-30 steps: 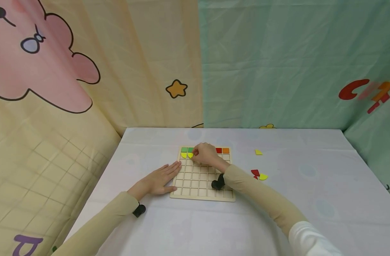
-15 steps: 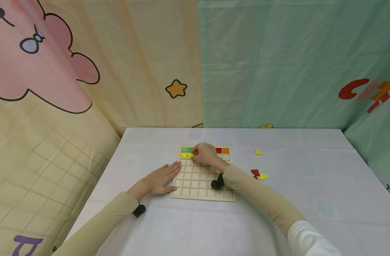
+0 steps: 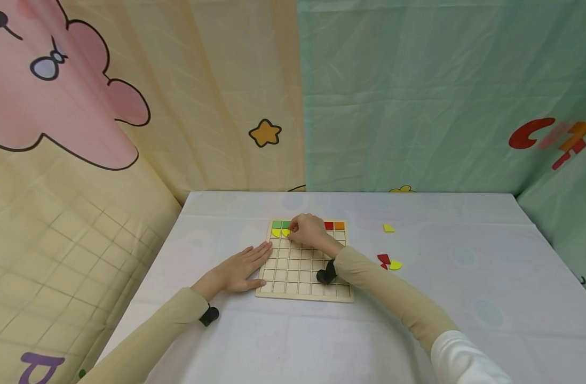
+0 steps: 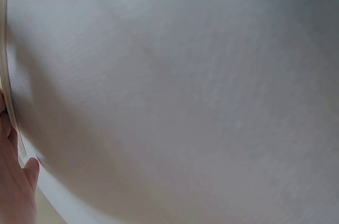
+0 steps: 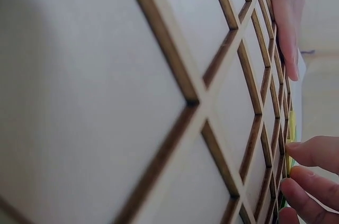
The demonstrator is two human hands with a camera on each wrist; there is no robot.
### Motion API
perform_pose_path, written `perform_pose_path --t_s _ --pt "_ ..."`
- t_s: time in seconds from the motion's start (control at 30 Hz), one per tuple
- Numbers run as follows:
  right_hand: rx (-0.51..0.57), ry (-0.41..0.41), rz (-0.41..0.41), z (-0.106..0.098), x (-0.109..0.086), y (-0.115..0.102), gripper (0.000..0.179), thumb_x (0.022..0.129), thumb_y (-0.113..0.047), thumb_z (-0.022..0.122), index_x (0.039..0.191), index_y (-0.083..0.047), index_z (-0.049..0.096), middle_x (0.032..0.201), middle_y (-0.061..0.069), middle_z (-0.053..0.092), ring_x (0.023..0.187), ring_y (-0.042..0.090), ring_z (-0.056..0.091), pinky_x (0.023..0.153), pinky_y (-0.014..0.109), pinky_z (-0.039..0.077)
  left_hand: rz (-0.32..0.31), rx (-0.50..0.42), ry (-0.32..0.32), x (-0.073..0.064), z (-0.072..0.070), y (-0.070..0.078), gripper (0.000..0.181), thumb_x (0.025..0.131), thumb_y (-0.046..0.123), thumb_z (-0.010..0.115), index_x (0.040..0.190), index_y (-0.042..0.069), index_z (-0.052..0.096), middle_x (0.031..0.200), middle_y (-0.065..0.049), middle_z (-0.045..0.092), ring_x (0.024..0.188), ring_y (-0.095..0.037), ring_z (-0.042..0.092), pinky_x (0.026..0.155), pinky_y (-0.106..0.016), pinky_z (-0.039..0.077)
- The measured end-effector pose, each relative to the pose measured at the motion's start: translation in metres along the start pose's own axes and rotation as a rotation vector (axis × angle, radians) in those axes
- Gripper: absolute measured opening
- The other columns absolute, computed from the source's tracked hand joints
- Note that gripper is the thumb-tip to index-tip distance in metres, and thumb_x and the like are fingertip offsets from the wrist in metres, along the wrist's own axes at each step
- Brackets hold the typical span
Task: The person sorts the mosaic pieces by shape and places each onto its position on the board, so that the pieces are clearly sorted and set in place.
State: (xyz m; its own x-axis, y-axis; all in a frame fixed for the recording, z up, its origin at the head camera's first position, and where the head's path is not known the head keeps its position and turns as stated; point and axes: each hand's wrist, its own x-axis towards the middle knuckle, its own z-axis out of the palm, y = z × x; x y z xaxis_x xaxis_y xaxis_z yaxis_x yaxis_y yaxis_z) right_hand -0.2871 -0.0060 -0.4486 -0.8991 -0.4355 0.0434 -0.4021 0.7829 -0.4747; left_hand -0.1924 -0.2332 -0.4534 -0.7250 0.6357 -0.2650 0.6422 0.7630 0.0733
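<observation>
A wooden grid board [image 3: 293, 288] lies on the table. My right hand [image 3: 309, 231] is over its upper part, with thumb and fingers pinching a small yellow piece [image 5: 288, 163] low at the grid in the right wrist view. Two yellow quarter-circle pieces [image 3: 276, 233] show in the second row, the right one partly behind my fingertips. Green squares [image 3: 277, 224], a red square [image 3: 329, 225] and an orange square [image 3: 339, 226] fill visible top-row cells; my hand hides the cells between. My left hand [image 3: 240, 269] lies flat, its fingertips and thumb touching the board's left edge.
Right of the board lie a yellow piece [image 3: 388, 228], a red piece [image 3: 383, 258], a smaller red piece [image 3: 383, 266] and another yellow piece [image 3: 396, 265]. A pale cloth covers the table [image 3: 466, 298]. Printed curtains [image 3: 418, 106] stand behind and at the sides.
Hardly anything differs. The right forearm has shifted very slightly to the left; both hands stay in place on the board.
</observation>
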Motion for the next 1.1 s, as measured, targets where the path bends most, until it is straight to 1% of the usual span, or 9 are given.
perform_pose_path --t_s 0.27,0.47,0.57,0.7,0.8,0.9,1.1 --pt "0.005 0.003 0.01 0.0 -0.001 0.002 0.019 0.082 -0.029 0.074 0.096 -0.017 0.075 0.081 -0.005 0.071 0.068 0.009 0.063 0.059 0.024 0.05 -0.001 0.009 -0.003 0.001 0.0 0.001 0.082 0.097 0.054 0.039 0.155 0.005 0.008 0.163 -0.009 0.004 0.151 -0.023 0.006 0.121 -0.046 0.017" --pt "-0.001 -0.004 -0.031 -0.001 -0.002 0.005 0.02 0.082 -0.031 0.075 0.097 -0.017 0.074 0.078 -0.005 0.069 0.065 0.008 0.06 0.056 0.022 0.047 -0.004 0.007 -0.001 0.001 0.001 0.001 0.082 0.097 0.054 0.04 0.155 0.005 0.008 0.163 -0.009 0.004 0.151 -0.024 0.006 0.121 -0.047 0.017" --pt "0.018 0.004 -0.048 -0.003 -0.003 0.006 0.019 0.082 -0.03 0.076 0.096 -0.017 0.074 0.077 -0.005 0.069 0.065 0.008 0.06 0.055 0.022 0.047 -0.005 0.006 0.004 0.001 0.002 0.001 0.082 0.097 0.054 0.04 0.155 0.005 0.008 0.163 -0.009 0.004 0.151 -0.024 0.007 0.121 -0.047 0.017" --pt "0.031 0.025 -0.057 -0.006 -0.004 0.008 0.017 0.083 -0.028 0.074 0.096 -0.017 0.074 0.08 -0.005 0.071 0.066 0.007 0.062 0.057 0.021 0.048 -0.001 0.02 0.008 0.001 0.003 0.0 0.082 0.097 0.054 0.04 0.154 0.005 0.009 0.163 -0.009 0.005 0.151 -0.024 0.008 0.121 -0.047 0.018" --pt "0.032 0.036 -0.061 -0.01 -0.006 0.008 0.017 0.084 -0.027 0.073 0.097 -0.017 0.074 0.083 -0.003 0.072 0.065 0.008 0.062 0.055 0.021 0.048 0.006 0.018 0.01 0.001 0.004 0.0 0.082 0.097 0.053 0.041 0.154 0.004 0.01 0.163 -0.01 0.006 0.151 -0.026 0.009 0.12 -0.048 0.019" --pt "0.045 0.055 -0.062 -0.016 -0.009 0.008 0.016 0.084 -0.025 0.073 0.098 -0.016 0.074 0.085 -0.001 0.073 0.062 0.01 0.061 0.05 0.021 0.045 0.008 0.017 0.011 0.0 0.003 0.0 0.082 0.097 0.053 0.042 0.154 0.003 0.011 0.163 -0.011 0.006 0.151 -0.026 0.01 0.12 -0.048 0.019" --pt "0.053 0.086 -0.065 -0.026 -0.015 0.014 0.016 0.087 -0.025 0.071 0.1 -0.018 0.074 0.088 -0.002 0.073 0.055 0.012 0.054 0.044 0.02 0.033 -0.006 0.02 0.001 0.001 0.001 0.002 0.082 0.097 0.053 0.041 0.154 0.005 0.01 0.163 -0.009 0.005 0.151 -0.025 0.008 0.121 -0.047 0.018"
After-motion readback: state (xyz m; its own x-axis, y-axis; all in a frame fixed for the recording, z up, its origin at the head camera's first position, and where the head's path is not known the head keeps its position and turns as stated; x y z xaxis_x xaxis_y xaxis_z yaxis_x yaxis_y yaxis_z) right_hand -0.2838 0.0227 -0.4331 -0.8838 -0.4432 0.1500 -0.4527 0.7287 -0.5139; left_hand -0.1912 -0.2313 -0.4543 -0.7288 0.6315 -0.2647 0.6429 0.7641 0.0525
